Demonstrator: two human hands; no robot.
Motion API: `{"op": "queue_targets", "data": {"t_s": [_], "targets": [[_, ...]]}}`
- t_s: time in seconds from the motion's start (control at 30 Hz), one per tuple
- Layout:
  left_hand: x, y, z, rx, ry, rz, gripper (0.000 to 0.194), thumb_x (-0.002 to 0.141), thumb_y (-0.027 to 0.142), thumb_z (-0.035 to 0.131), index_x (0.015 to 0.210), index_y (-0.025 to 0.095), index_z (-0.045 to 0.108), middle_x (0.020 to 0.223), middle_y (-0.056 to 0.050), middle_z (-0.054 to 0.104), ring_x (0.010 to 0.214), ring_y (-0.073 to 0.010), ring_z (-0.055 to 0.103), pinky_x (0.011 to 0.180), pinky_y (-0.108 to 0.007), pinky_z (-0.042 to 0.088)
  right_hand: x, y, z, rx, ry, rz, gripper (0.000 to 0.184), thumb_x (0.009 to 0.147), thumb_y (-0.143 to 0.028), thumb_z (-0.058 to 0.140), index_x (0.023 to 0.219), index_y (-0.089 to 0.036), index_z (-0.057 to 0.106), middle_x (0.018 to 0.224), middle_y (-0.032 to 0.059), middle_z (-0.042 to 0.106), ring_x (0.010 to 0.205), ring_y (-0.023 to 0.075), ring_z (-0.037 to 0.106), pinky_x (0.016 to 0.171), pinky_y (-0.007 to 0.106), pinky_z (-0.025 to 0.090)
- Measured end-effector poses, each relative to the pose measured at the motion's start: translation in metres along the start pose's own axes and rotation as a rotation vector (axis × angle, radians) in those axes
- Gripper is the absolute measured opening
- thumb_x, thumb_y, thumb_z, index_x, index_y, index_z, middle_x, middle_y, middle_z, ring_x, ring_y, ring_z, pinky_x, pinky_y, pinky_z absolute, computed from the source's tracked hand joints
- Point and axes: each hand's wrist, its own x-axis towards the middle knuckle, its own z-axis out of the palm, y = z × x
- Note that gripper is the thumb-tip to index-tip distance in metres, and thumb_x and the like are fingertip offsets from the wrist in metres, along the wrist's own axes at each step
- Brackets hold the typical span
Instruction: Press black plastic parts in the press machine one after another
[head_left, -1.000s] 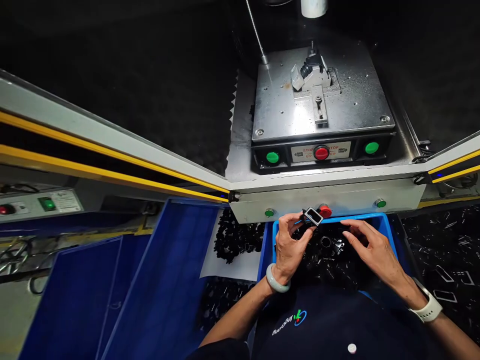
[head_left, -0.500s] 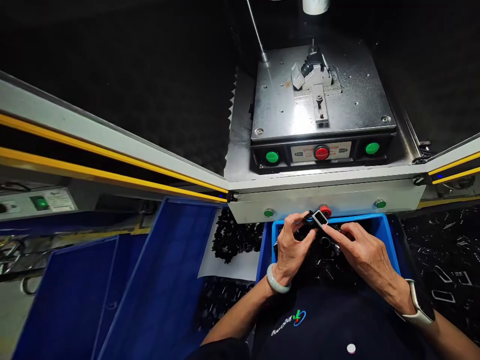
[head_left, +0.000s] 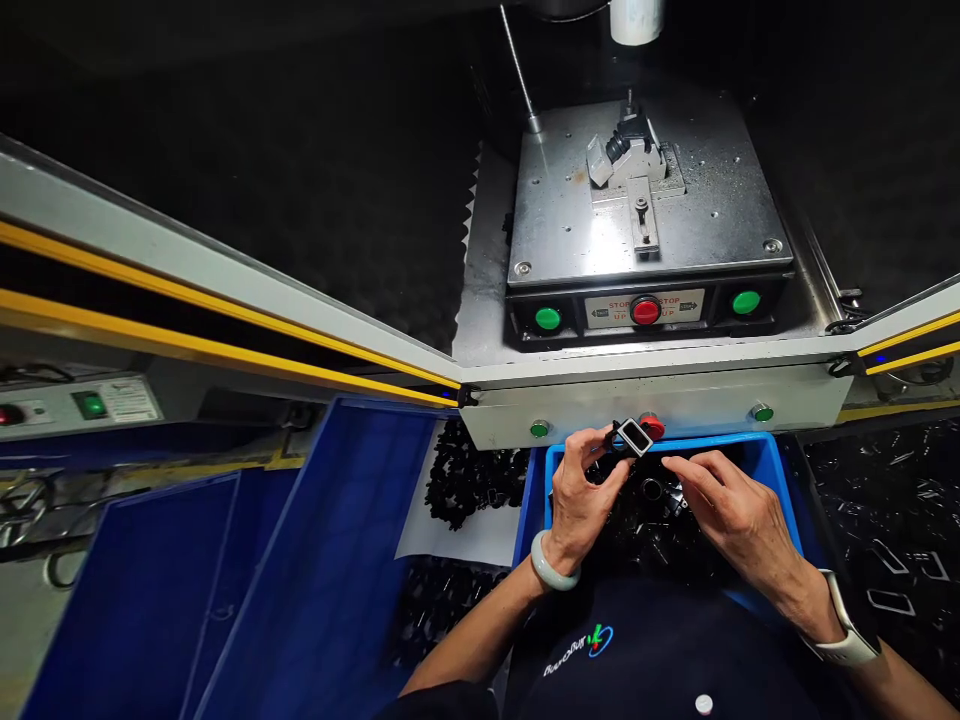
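Observation:
Over the blue bin, my left hand [head_left: 583, 505] is closed on a small black part with a light-rimmed rectangular frame [head_left: 634, 438] at its end. The frame faces up, its middle dark. Just right of it, my right hand [head_left: 731, 505] has its forefinger stretched out and apart from the part; no held thing shows there. Beneath both hands, the blue bin [head_left: 784, 500] contains many dark, shiny pieces that I cannot make out singly. A black ribbed part [head_left: 619, 146] sits in a metal fixture [head_left: 637, 172] on the machine's plate.
The steel plate [head_left: 555, 215] stands ahead, with green buttons and a red button [head_left: 645, 311] on its front. Yellow-striped frames [head_left: 300, 335] flank the opening. Blue panels [head_left: 285, 540] lean at left. Black pieces [head_left: 476, 480] lie on a white sheet; light rectangular frames [head_left: 890, 602] lie at right.
My right forefinger has come away from the framed part and moved slightly right. The part has turned a little in my left hand. The view has shifted slightly.

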Motion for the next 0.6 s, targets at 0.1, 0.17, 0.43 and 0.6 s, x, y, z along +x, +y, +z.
{"op": "queue_targets", "data": {"t_s": [0.1, 0.17, 0.43, 0.6], "targets": [[0.005, 0.004, -0.002, 0.035, -0.004, 0.039, 0.042, 0.086, 0.016, 0.078, 0.123, 0.024, 0.061, 0.113, -0.005, 0.072, 0.102, -0.0199, 0.077, 0.094, -0.035, 0.068, -0.004, 0.005, 0.004, 0.038, -0.014, 0.010, 0.034, 0.107, -0.014, 0.046, 0.135, -0.022, 0.063, 0.101, 0.0048, 0.070, 0.082, 0.0108, 0.068, 0.069, 0.021, 0.051], [0.013, 0.010, -0.007, 0.078, 0.002, 0.104, 0.045, 0.087, 0.015, 0.077, 0.128, 0.025, 0.061, 0.113, -0.005, 0.072, 0.101, -0.0198, 0.076, 0.094, -0.035, 0.067, -0.007, 0.009, 0.007, 0.065, -0.020, 0.014, 0.033, 0.107, -0.016, 0.047, 0.136, -0.023, 0.062, 0.104, 0.0051, 0.070, 0.085, 0.0120, 0.069, 0.071, 0.022, 0.052], [0.099, 0.021, -0.048, 0.139, 0.409, 0.265, 0.036, 0.088, 0.017, 0.078, 0.122, 0.022, 0.067, 0.115, -0.006, 0.063, 0.103, -0.0196, 0.070, 0.093, -0.034, 0.064, -0.014, 0.024, 0.015, 0.098, -0.007, 0.023, 0.034, 0.108, -0.024, 0.048, 0.141, -0.029, 0.059, 0.108, 0.0045, 0.070, 0.086, 0.0127, 0.072, 0.070, 0.021, 0.056], [0.241, 0.020, -0.073, 0.084, 0.645, 0.162, 0.045, 0.084, 0.009, 0.077, 0.128, 0.013, 0.066, 0.129, -0.012, 0.057, 0.108, -0.0194, 0.069, 0.095, -0.030, 0.061, -0.013, 0.032, 0.015, 0.128, 0.001, -0.007, 0.035, 0.108, -0.029, 0.049, 0.141, -0.030, 0.060, 0.110, 0.0040, 0.072, 0.081, 0.0112, 0.074, 0.068, 0.017, 0.058]]}}
